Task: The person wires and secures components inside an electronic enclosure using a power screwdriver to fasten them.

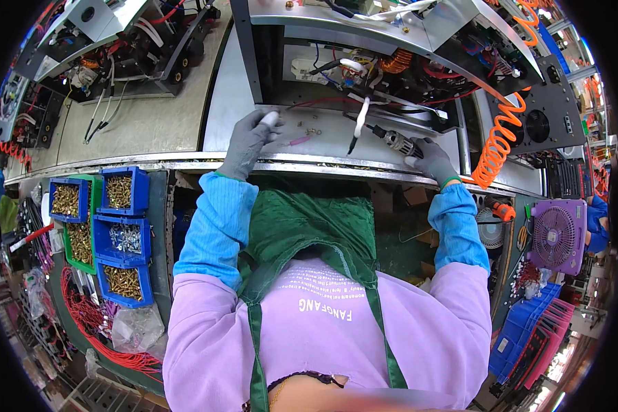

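Both my hands wear grey gloves above blue sleeves. My left hand (246, 143) is at the front edge of the metal bench, fingers drawn together near a white-tipped digit; anything in them is too small to name. My right hand (432, 162) grips the rear of a power screwdriver (399, 143), its dark shaft pointing left toward a white-sleeved cable (362, 118). Several small brass screws (312, 131) and a short purple piece (299, 141) lie between my hands. Beyond them stands an open metal chassis (350, 41), with a copper coil (395, 62) and a red wire inside.
Blue bins (123, 248) of brass and silver fasteners stand at left, beside red wire bundles (82, 309). Another open chassis (117, 62) is at far left. An orange coiled hose (491, 147) hangs at right. A purple fan (556, 237) and blue crate (522, 333) stand right.
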Action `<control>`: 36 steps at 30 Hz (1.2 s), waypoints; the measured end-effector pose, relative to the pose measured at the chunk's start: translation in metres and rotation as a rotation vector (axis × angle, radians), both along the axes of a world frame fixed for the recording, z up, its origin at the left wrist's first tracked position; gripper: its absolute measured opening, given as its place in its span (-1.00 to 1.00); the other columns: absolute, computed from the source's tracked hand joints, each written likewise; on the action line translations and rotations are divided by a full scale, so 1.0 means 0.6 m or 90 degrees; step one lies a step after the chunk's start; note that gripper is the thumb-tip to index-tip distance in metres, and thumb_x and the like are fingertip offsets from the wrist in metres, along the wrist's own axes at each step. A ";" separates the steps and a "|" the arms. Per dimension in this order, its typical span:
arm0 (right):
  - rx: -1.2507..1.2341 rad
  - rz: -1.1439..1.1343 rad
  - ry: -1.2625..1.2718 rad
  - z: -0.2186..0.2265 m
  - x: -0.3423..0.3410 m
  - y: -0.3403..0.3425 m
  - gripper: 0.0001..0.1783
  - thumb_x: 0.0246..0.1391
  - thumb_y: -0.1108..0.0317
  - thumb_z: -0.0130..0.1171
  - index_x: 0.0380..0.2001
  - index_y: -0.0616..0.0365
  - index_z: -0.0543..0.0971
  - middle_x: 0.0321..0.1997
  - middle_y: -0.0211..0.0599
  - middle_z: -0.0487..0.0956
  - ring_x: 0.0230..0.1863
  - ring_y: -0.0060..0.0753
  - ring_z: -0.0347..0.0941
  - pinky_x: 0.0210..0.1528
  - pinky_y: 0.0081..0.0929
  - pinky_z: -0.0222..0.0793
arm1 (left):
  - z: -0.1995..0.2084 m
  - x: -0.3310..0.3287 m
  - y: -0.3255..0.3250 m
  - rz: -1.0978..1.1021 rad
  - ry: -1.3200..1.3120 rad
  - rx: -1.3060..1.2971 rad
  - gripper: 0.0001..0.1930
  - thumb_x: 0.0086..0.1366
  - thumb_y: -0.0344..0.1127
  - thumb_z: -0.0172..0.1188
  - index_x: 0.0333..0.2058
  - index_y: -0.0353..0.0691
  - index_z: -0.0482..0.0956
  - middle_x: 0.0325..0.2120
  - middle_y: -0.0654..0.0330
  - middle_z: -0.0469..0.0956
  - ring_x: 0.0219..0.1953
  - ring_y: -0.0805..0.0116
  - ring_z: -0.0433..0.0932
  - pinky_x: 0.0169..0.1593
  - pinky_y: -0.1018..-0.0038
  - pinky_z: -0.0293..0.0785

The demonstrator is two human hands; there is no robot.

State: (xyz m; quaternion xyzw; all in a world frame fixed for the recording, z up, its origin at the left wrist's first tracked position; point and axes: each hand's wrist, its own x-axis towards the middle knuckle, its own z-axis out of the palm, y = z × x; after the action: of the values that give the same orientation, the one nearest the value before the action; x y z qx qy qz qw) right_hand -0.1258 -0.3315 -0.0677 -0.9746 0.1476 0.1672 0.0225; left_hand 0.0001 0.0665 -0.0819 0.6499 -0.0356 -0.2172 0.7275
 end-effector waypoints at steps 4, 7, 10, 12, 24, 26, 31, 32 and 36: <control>-0.106 0.004 -0.034 0.023 -0.002 0.043 -0.30 -0.14 0.00 0.25 0.11 -0.11 0.36 0.13 -0.19 0.37 0.15 -0.12 0.28 0.10 -0.22 0.28 | -0.056 -0.017 0.011 0.100 0.026 -0.001 -0.72 0.33 -0.30 0.04 -0.08 -0.33 0.47 -0.34 0.23 0.57 -0.42 0.61 0.44 -0.34 0.68 0.41; -0.086 0.078 -0.177 0.016 0.012 0.092 -0.43 -0.13 0.11 0.22 0.02 -0.07 0.42 -0.02 -0.21 0.47 0.04 -0.09 0.37 0.04 -0.20 0.31 | -0.086 -0.030 0.017 0.108 -0.026 0.018 -0.70 0.35 -0.26 0.02 -0.05 -0.31 0.46 -0.33 0.24 0.54 -0.42 0.61 0.43 -0.32 0.65 0.45; 0.199 0.221 -0.337 -0.021 0.034 0.166 -0.62 -0.14 0.31 0.18 -0.15 0.02 0.50 -0.26 -0.21 0.54 -0.16 -0.06 0.46 -0.11 -0.24 0.38 | -0.092 -0.033 0.016 0.118 -0.040 0.021 -0.71 0.34 -0.27 0.03 -0.05 -0.32 0.46 -0.34 0.24 0.53 -0.46 0.62 0.39 -0.34 0.64 0.45; 0.337 0.226 -0.369 -0.052 0.050 0.219 -0.68 -0.09 0.39 0.21 -0.18 0.03 0.54 -0.30 -0.19 0.53 -0.26 -0.11 0.47 -0.22 -0.33 0.40 | -0.092 -0.033 0.018 0.122 -0.045 0.018 -0.71 0.34 -0.27 0.03 -0.05 -0.32 0.46 -0.34 0.24 0.54 -0.46 0.62 0.39 -0.33 0.64 0.45; 0.325 0.145 -0.278 -0.108 0.155 0.299 -0.66 0.02 0.26 0.12 -0.13 0.18 0.51 -0.21 -0.08 0.57 -0.18 -0.08 0.49 -0.10 -0.27 0.38 | -0.083 -0.038 0.015 0.107 -0.041 0.006 -0.70 0.33 -0.30 0.05 -0.04 -0.34 0.45 -0.32 0.22 0.54 -0.43 0.61 0.41 -0.29 0.65 0.42; 0.321 0.143 -0.259 -0.112 0.158 0.299 -0.67 0.03 0.26 0.11 -0.14 0.18 0.50 -0.21 -0.08 0.57 -0.18 -0.08 0.49 -0.10 -0.27 0.38 | -0.069 -0.039 0.010 0.129 -0.017 -0.025 -0.71 0.32 -0.33 0.06 -0.04 -0.35 0.45 -0.31 0.21 0.55 -0.40 0.59 0.43 -0.27 0.65 0.42; 0.297 0.125 -0.340 -0.120 0.149 0.297 -0.71 0.02 0.20 0.11 -0.26 0.17 0.50 -0.28 -0.07 0.56 -0.22 -0.01 0.48 -0.16 -0.18 0.39 | -0.091 -0.036 0.002 0.166 -0.102 0.066 -0.72 0.29 -0.35 0.08 -0.06 -0.35 0.46 -0.36 0.23 0.53 -0.42 0.59 0.43 -0.33 0.65 0.41; 0.266 0.122 -0.382 -0.121 0.143 0.293 -0.69 0.01 0.17 0.12 -0.27 0.17 0.51 -0.29 -0.06 0.56 -0.23 0.00 0.48 -0.17 -0.17 0.39 | -0.095 -0.038 0.003 0.172 -0.120 0.077 -0.72 0.27 -0.35 0.10 -0.08 -0.34 0.48 -0.42 0.25 0.52 -0.47 0.61 0.41 -0.40 0.65 0.39; 0.291 -0.016 -0.396 -0.132 0.116 0.273 -0.68 -0.05 0.12 0.17 -0.31 0.11 0.53 -0.34 -0.10 0.55 -0.27 -0.02 0.50 -0.21 -0.19 0.40 | -0.098 -0.040 0.006 0.155 -0.106 0.052 -0.72 0.28 -0.33 0.10 -0.09 -0.36 0.48 -0.43 0.27 0.52 -0.48 0.63 0.40 -0.41 0.66 0.39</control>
State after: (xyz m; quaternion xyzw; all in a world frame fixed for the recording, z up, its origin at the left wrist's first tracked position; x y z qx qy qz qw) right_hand -0.0564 -0.1675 -0.1468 -0.9466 0.1044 -0.1084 0.2850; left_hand -0.0237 0.0701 -0.1407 0.6945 -0.0076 -0.0739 0.7157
